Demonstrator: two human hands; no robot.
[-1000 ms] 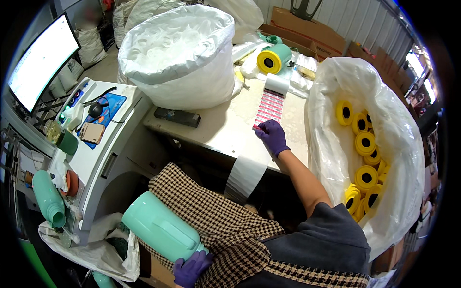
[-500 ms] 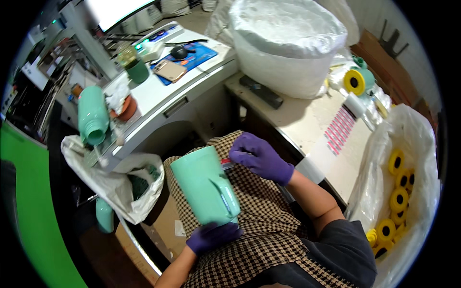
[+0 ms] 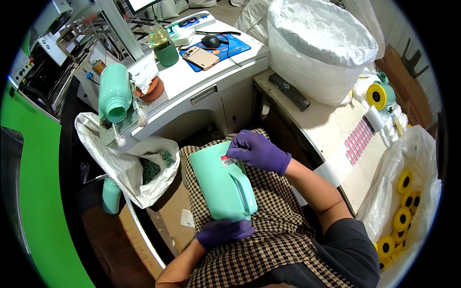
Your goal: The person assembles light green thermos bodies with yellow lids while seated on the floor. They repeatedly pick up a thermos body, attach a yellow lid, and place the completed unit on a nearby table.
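A mint-green plastic jug (image 3: 215,185) with a moulded handle (image 3: 245,192) rests tilted over my lap, its broad end pointing away from me. My left hand (image 3: 224,233), in a purple glove, is curled around the jug's near end, which it partly hides. A small red and white barcode label (image 3: 227,161) lies against the jug's side near the broad end. At the label's right edge, my purple-gloved right hand (image 3: 257,151) has its fingertips pinched together, covering part of it.
On the right bench lies a strip of red and white labels (image 3: 359,141), near a big white sack (image 3: 314,57). A bag of yellow caps (image 3: 402,218) stands at right. Another green jug (image 3: 114,91) lies on the desk (image 3: 180,93), above a white sack (image 3: 139,185) of green scraps.
The label in my right hand's fingers has come from beside the jug onto its side. My view has shifted, so the surroundings sit differently in it. My left hand still grips the jug.
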